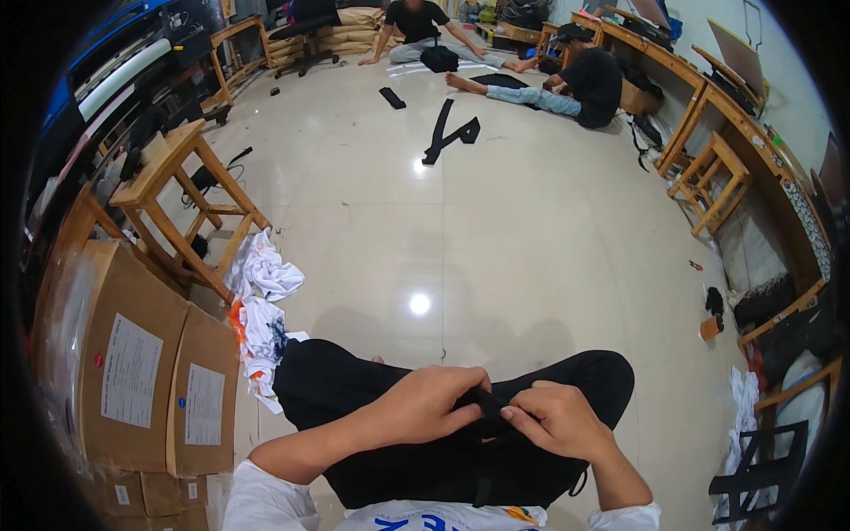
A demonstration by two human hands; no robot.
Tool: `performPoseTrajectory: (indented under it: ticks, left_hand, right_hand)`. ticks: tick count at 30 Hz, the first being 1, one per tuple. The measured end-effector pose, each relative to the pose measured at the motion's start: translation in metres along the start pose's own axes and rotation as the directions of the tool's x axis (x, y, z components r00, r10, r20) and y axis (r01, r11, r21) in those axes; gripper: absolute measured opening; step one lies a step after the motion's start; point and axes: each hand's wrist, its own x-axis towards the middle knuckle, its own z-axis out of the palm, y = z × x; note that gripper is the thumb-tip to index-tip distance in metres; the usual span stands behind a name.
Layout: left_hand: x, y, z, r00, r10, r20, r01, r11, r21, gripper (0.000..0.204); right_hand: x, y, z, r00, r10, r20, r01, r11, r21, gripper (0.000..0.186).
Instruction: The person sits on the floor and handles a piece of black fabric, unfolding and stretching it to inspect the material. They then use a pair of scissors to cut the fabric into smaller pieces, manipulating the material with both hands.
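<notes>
Both hands, left hand (425, 403) and right hand (553, 418), pinch one black strap (485, 403).

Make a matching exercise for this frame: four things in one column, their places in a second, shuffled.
Things:
1. black strap
2. wooden stool
3. cardboard boxes
4. crumpled white cloths

Places:
A. stacked at the far left
B. pinched between the left hand and right hand
C. on the floor beside the boxes
D. standing behind the boxes

Pairs: 1-B, 2-D, 3-A, 4-C
</notes>
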Motion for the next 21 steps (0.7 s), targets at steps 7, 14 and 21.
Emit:
performPoseTrajectory:
  ticks: [7,14,21]
  left_hand:
    - [-0.012,-0.016,-0.028,0.933,-0.122,0.34,0.108,0.992,0.06,0.047]
    - [-0.044,-0.041,-0.067,0.937,-0.217,0.274,0.227,0.974,-0.005,0.049]
    - [-0.077,-0.043,-0.074,0.93,-0.305,0.206,0.318,0.947,-0.036,0.05]
  right_hand:
    - [0.008,0.002,-0.012,0.981,0.196,0.003,-0.187,0.931,0.314,0.043]
    - [0.005,0.025,0.005,0.936,0.33,-0.119,-0.151,0.686,0.711,0.052]
    - [0.009,0.025,0.004,0.898,0.423,-0.12,-0.178,0.599,0.78,0.058]
